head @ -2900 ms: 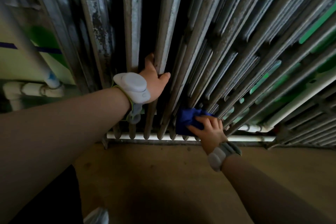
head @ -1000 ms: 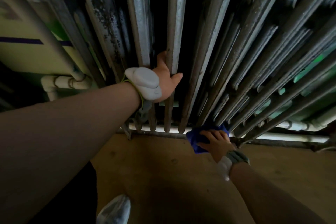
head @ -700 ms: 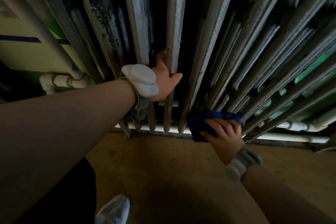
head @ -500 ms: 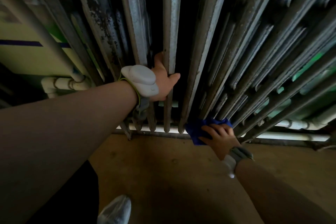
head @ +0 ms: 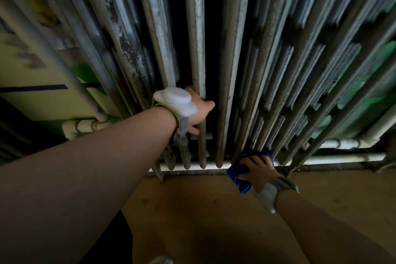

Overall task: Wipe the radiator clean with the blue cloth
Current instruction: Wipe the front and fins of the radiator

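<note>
We see one radiator point(head: 233, 53), one blue cloth point(head: 241, 180) and two hands. Our left hand point(head: 200, 111) grips a radiator column; our right hand point(head: 257, 169) presses the cloth, fingers curled over it, against the radiator's bottom edge.

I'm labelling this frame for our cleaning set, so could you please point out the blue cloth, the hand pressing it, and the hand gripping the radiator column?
blue cloth point(head: 240, 182), head view, on the fold hanging below the fingers.
right hand point(head: 258, 170), head view, on its back.
left hand point(head: 200, 109), head view, on its back beside the wrist device.
</note>
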`<move>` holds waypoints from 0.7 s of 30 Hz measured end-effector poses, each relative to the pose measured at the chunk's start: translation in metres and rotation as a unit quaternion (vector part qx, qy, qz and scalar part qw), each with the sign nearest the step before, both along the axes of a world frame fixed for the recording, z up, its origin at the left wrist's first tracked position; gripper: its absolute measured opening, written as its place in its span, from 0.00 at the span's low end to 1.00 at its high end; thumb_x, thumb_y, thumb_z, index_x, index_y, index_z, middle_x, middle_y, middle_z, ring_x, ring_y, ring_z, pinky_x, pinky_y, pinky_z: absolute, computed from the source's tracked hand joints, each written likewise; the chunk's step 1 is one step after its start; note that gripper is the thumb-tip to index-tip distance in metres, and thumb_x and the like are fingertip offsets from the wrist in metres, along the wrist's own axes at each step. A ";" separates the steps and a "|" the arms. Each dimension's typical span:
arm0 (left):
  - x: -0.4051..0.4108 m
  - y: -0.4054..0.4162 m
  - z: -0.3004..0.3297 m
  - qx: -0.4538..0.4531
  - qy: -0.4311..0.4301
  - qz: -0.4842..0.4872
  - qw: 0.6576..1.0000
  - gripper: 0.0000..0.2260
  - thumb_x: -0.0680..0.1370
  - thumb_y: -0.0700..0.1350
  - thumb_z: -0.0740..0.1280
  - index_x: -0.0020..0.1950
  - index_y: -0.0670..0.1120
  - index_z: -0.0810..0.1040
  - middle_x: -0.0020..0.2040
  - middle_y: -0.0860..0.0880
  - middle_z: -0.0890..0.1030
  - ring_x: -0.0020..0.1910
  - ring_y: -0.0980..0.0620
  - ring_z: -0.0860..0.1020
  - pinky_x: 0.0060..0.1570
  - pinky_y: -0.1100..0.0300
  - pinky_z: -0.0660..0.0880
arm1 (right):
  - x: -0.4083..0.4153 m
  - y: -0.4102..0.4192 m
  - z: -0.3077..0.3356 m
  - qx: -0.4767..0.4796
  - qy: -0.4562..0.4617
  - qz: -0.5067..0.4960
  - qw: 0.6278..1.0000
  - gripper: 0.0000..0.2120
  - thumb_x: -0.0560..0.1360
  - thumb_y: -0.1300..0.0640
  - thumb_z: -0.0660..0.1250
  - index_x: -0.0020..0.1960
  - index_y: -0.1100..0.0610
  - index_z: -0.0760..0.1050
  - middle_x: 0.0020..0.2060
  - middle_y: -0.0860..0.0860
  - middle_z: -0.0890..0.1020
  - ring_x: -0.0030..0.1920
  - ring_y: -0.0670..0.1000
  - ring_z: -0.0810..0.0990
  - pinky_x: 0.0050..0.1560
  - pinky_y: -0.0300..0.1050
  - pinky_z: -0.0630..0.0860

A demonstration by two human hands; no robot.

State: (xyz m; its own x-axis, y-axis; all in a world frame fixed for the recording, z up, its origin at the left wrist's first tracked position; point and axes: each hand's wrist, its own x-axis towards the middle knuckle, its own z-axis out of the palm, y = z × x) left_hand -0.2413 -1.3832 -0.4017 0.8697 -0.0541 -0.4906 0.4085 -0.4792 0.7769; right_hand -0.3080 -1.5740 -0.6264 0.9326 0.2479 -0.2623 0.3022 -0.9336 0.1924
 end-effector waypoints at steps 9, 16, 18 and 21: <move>-0.034 0.052 0.047 0.144 -0.379 -0.096 0.909 0.23 0.79 0.50 0.61 0.72 0.49 0.61 0.66 0.50 0.73 0.62 0.48 0.74 0.62 0.59 0.68 | -0.029 0.034 0.078 0.296 -0.346 -0.086 0.886 0.27 0.56 0.68 0.76 0.50 0.46 0.82 0.56 0.49 0.69 0.52 0.56 0.66 0.45 0.58 0.70; -0.036 0.106 0.079 0.063 -0.471 0.033 0.879 0.19 0.77 0.47 0.63 0.68 0.46 0.67 0.64 0.45 0.71 0.60 0.47 0.72 0.58 0.63 0.65 | -0.030 0.064 0.196 0.424 -0.480 -0.064 0.765 0.29 0.63 0.75 0.62 0.56 0.51 0.79 0.55 0.61 0.74 0.53 0.65 0.72 0.54 0.62 0.72; -0.036 0.111 0.084 0.053 -0.466 0.058 0.881 0.20 0.77 0.46 0.64 0.68 0.46 0.66 0.65 0.44 0.69 0.61 0.45 0.70 0.58 0.62 0.63 | -0.030 0.071 0.240 0.424 -0.513 -0.030 0.746 0.29 0.62 0.74 0.61 0.57 0.51 0.77 0.55 0.61 0.74 0.53 0.65 0.73 0.56 0.59 0.72; -0.033 0.112 0.087 0.023 -0.477 0.093 0.874 0.24 0.76 0.45 0.66 0.70 0.45 0.63 0.68 0.42 0.64 0.63 0.43 0.69 0.62 0.60 0.63 | -0.027 0.074 0.309 0.399 -0.571 0.008 0.718 0.26 0.65 0.74 0.63 0.58 0.54 0.78 0.56 0.63 0.73 0.54 0.66 0.72 0.58 0.57 0.70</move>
